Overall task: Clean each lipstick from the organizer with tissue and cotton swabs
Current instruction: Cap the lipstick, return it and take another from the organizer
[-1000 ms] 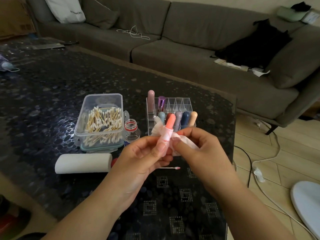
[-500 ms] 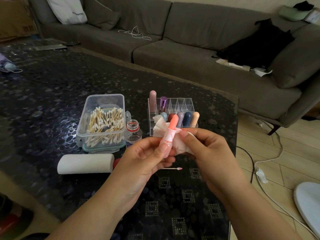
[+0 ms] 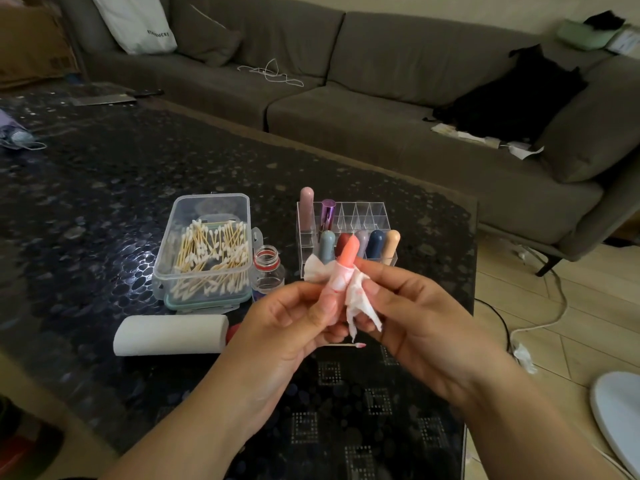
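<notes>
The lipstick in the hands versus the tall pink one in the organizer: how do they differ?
The held lipstick is uncapped, coral tip bare, wrapped in stained tissue; the tall pink lipstick is capped and unwrapped. The held one tilts, gripped by the left hand; the tall one stands upright in the organizer. Both are pinkish tubes.

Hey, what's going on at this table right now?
A person is cleaning lipsticks. The left hand holds an uncapped coral-pink lipstick upright, while the right hand pinches a crumpled white tissue, stained pink, against its tube. Behind stands a clear acrylic organizer with more lipsticks, beside a clear plastic box of cotton swabs, a small open bottle and a white tissue roll. One used swab lies on the dark table.
</notes>
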A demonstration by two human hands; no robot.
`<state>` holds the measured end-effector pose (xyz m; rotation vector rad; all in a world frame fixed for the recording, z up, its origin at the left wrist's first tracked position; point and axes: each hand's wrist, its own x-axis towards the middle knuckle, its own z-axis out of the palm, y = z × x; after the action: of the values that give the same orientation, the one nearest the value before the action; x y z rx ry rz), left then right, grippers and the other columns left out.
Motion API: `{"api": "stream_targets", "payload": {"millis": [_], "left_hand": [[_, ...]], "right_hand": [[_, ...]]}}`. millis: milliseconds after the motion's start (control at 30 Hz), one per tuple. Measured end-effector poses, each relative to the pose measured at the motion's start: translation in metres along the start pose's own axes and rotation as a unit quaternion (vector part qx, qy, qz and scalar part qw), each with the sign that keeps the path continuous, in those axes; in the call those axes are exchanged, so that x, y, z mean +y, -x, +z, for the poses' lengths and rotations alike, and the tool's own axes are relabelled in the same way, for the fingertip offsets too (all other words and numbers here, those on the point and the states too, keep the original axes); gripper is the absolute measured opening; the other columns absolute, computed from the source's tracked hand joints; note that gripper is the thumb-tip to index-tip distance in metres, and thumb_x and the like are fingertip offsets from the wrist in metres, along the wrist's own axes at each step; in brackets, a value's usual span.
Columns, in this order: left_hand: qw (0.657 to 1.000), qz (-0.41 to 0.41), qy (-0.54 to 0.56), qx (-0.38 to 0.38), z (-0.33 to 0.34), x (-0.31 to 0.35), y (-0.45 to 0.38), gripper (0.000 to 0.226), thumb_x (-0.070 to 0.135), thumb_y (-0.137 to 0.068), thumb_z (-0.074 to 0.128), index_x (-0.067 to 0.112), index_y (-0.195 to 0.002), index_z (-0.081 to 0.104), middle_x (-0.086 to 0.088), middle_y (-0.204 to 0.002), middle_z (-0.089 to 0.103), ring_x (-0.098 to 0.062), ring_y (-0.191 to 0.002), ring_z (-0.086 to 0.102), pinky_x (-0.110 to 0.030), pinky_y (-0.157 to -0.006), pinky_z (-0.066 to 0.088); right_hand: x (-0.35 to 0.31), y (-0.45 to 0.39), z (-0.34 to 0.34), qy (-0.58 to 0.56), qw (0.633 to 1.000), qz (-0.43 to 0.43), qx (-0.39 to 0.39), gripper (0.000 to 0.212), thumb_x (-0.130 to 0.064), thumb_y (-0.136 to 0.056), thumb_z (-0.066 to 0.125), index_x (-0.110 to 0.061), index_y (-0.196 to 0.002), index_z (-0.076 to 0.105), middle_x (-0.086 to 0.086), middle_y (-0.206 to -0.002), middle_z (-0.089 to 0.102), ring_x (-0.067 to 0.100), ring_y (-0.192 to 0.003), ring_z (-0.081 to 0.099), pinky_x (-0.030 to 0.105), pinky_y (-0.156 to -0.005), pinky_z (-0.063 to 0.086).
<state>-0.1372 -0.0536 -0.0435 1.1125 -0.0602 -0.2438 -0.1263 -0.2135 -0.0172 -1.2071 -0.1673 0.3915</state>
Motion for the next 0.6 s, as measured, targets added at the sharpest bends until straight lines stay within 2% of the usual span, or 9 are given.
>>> {"api": "stream_targets", "payload": {"millis": [67,133,267,433,500,600], "left_hand": [[1.000,-0.001,0.001,-0.006,0.000,0.000,0.001,0.025,0.033,-0.065,0.078,0.016,-0.082,0.076,-0.007,-0.080,0.070,-0.017,-0.074,0.066,-0.024,-0.070,0.054],[1.000,-0.002,0.004,-0.010,0.001,0.000,0.001,0.023,0.033,-0.066,0.078,0.014,-0.080,0.076,-0.010,-0.081,0.069,-0.018,-0.074,0.065,-0.024,-0.070,0.054],[1.000,-0.004,0.009,-0.011,0.001,0.001,0.001,0.024,0.034,-0.067,0.077,0.012,-0.078,0.075,-0.013,-0.080,0.067,-0.018,-0.071,0.064,-0.025,-0.069,0.054],[1.000,0.004,-0.010,-0.016,0.000,0.001,0.001,0.024,0.036,-0.070,0.078,0.015,-0.082,0.076,-0.009,-0.079,0.069,-0.016,-0.071,0.063,-0.024,-0.069,0.053],[1.000,0.010,-0.014,-0.005,0.000,0.002,0.001,0.021,0.034,-0.065,0.074,0.017,-0.077,0.076,-0.007,-0.072,0.067,-0.013,-0.065,0.059,-0.022,-0.065,0.051],[0.999,0.027,-0.024,0.001,0.002,0.004,0.002,0.017,0.031,-0.061,0.075,0.020,-0.073,0.075,-0.003,-0.061,0.061,-0.010,-0.057,0.055,-0.021,-0.064,0.049]], "right_hand": [[0.004,-0.002,-0.003,0.030,1.000,-0.006,0.000,0.030,-0.014,-0.089,0.058,-0.004,-0.117,0.065,0.017,-0.109,0.069,0.021,-0.092,0.067,0.030,-0.080,0.056],[0.008,-0.004,-0.004,0.056,0.998,-0.007,0.004,0.032,-0.019,-0.086,0.063,-0.008,-0.116,0.067,0.019,-0.111,0.068,0.026,-0.096,0.064,0.038,-0.087,0.051],[0.010,-0.006,0.000,0.043,0.999,-0.014,-0.007,0.036,-0.024,-0.079,0.062,-0.008,-0.111,0.070,0.020,-0.106,0.069,0.025,-0.091,0.065,0.031,-0.078,0.055],[0.016,-0.008,0.002,0.067,0.997,-0.050,0.005,0.030,-0.024,-0.085,0.062,-0.007,-0.108,0.070,0.017,-0.100,0.070,0.023,-0.083,0.066,0.029,-0.073,0.054],[0.017,-0.009,0.004,0.064,0.996,-0.060,0.006,0.031,-0.022,-0.085,0.059,-0.004,-0.108,0.069,0.015,-0.090,0.069,0.022,-0.072,0.062,0.031,-0.070,0.054],[0.018,-0.009,0.006,0.065,0.995,-0.075,0.005,0.029,-0.022,-0.087,0.060,-0.004,-0.107,0.069,0.014,-0.084,0.067,0.021,-0.069,0.061,0.029,-0.069,0.053]]}}
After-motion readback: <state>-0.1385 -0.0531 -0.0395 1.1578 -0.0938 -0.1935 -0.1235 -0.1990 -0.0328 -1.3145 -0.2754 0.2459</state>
